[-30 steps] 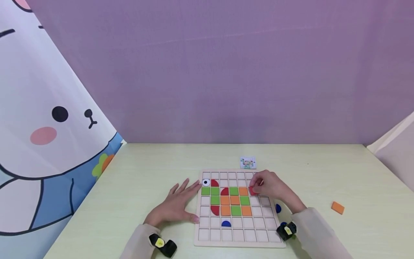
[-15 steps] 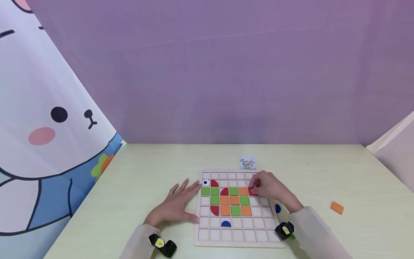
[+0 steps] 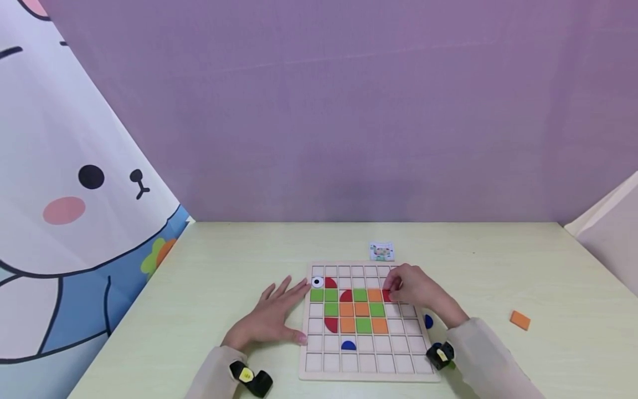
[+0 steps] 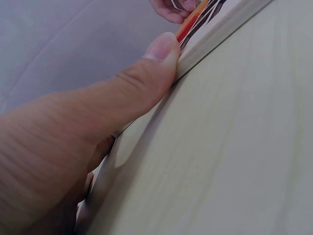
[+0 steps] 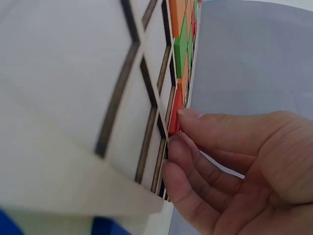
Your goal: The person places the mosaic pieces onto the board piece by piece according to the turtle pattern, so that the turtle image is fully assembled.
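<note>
A wooden grid board (image 3: 369, 377) lies on the table, with green, orange and red tiles and a round eye tile (image 3: 317, 282) in its cells. My right hand (image 3: 416, 285) is at the right end of the tile pattern, with thumb and fingers pinching a red tile (image 5: 176, 112) set at a cell beside an orange tile (image 3: 374, 295). Fingers cover part of this red tile in the head view. My left hand (image 3: 271, 318) lies with fingers spread at the board's left side, its thumb (image 4: 159, 54) against the board's edge.
A small printed card (image 3: 381, 251) lies behind the board. One loose orange tile (image 3: 520, 320) is far to the right. A blue half-round piece (image 3: 428, 321) sits just off the board's right edge, near the right wrist. Another blue half-round (image 3: 348, 345) occupies a lower cell.
The red tile under my right fingers has gone from slightly tilted to lying flatter at its cell. My right hand has shifted only a little; the left stays in place.
</note>
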### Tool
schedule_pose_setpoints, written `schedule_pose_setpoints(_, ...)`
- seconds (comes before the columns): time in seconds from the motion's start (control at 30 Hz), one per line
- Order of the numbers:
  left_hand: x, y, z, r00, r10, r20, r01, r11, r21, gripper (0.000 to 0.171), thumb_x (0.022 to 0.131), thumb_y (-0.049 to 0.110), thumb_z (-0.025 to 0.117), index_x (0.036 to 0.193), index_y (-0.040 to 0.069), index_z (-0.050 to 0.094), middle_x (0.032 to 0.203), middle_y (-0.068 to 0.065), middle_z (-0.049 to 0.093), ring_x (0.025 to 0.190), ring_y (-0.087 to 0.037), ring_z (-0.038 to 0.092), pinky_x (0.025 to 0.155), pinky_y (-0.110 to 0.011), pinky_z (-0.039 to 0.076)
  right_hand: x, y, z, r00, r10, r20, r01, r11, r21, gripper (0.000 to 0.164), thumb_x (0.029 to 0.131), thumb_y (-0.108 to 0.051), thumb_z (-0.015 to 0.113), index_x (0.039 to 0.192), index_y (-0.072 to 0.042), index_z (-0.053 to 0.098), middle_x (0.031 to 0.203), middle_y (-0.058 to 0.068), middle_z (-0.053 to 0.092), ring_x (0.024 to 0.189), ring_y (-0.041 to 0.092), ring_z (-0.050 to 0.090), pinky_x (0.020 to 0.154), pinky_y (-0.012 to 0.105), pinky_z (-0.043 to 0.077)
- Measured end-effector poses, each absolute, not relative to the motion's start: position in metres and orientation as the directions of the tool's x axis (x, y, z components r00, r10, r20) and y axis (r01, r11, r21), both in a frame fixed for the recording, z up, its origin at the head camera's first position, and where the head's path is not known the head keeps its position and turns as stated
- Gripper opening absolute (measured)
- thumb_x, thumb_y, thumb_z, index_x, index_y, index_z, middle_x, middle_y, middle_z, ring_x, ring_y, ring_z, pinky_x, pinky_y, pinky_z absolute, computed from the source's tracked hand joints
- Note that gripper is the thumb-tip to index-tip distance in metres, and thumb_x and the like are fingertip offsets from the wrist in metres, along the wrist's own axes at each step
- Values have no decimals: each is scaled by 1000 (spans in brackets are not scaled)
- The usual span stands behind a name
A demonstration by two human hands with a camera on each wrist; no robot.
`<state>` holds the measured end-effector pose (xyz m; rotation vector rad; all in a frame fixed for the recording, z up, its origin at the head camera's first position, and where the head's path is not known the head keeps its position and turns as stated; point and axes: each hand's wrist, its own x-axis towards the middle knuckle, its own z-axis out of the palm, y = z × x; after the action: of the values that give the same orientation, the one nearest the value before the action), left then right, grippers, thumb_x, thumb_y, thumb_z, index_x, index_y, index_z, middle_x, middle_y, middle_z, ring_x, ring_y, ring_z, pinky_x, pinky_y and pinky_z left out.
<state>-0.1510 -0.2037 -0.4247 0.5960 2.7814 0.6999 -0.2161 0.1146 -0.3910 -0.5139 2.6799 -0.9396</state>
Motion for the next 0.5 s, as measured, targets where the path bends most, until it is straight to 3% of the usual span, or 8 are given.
schedule_pose_setpoints(0.5,-151,-203,-422,-894,435,-109,331,804,494,105,70,61,73,152,16,24,160,-4,20,148,-36,1,116,-61,1,-212,129,-379,-905,-408,-118,-250,737,-628,10,81,2,69,86,-6,66,82,3,60,77,16,52,64,24,46)
